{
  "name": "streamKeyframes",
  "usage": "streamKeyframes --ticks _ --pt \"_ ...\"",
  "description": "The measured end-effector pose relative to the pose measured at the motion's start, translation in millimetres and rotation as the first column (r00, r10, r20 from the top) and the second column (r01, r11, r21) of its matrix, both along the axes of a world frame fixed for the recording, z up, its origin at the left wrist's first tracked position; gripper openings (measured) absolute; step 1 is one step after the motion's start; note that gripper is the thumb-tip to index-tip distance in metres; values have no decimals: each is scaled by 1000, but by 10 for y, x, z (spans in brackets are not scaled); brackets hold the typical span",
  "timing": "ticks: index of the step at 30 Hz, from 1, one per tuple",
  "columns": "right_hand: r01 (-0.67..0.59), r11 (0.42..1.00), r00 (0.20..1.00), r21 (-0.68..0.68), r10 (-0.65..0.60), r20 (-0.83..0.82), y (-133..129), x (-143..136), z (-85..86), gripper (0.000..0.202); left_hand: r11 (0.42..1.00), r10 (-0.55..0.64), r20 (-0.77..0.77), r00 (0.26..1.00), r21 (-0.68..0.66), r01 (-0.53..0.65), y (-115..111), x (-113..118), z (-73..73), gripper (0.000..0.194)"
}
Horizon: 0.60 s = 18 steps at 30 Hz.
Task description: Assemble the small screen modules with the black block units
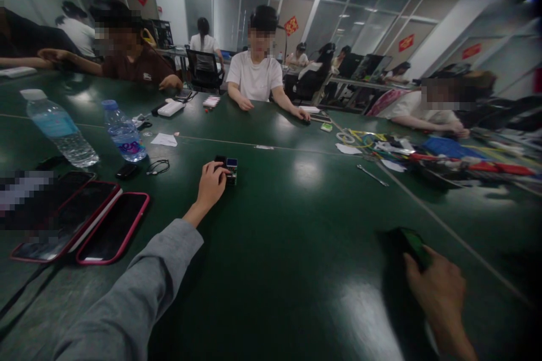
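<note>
On the green table, my left hand (212,183) has its fingers on a small dark box-like device (231,171) with a small screen on top; the fingers cover its left side. Toward the lower right, my right hand (440,282) is closed around a dark object with a green face (411,243), slightly blurred. Its thumb lies along the near side of that object, and the other fingers are mostly hidden.
Phones (113,228) lie at the left, with two water bottles (123,134) behind them. A wrench (372,175) and a pile of cables and tools (449,161) are at the right. Across the table (288,237) sits a person in a white shirt (255,76).
</note>
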State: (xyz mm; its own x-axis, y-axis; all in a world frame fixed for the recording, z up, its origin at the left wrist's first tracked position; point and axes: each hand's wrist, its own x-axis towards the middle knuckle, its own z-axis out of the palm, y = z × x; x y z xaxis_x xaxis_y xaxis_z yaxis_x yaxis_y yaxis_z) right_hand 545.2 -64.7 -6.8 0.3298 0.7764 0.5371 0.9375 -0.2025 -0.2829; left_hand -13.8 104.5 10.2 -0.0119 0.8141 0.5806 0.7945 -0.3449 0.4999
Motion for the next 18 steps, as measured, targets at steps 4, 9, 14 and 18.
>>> streamKeyframes --ticks 4,9,14,18 --pt "-451 883 882 -129 419 -213 204 -1057 257 62 1000 2 -7 1000 -1 -2 3 -4 -6 20" --pt "-871 444 472 -212 630 -617 457 -1984 613 51 1000 11 -10 1000 14 -11 5 4 -6 22" --pt "-846 530 454 -60 656 -603 942 -2433 423 48 1000 7 -6 1000 23 -7 5 1 2 22" --pt "-874 487 437 1 786 -438 1218 -2966 280 47 1000 5 -12 1000 10 -5 13 2 2 21"
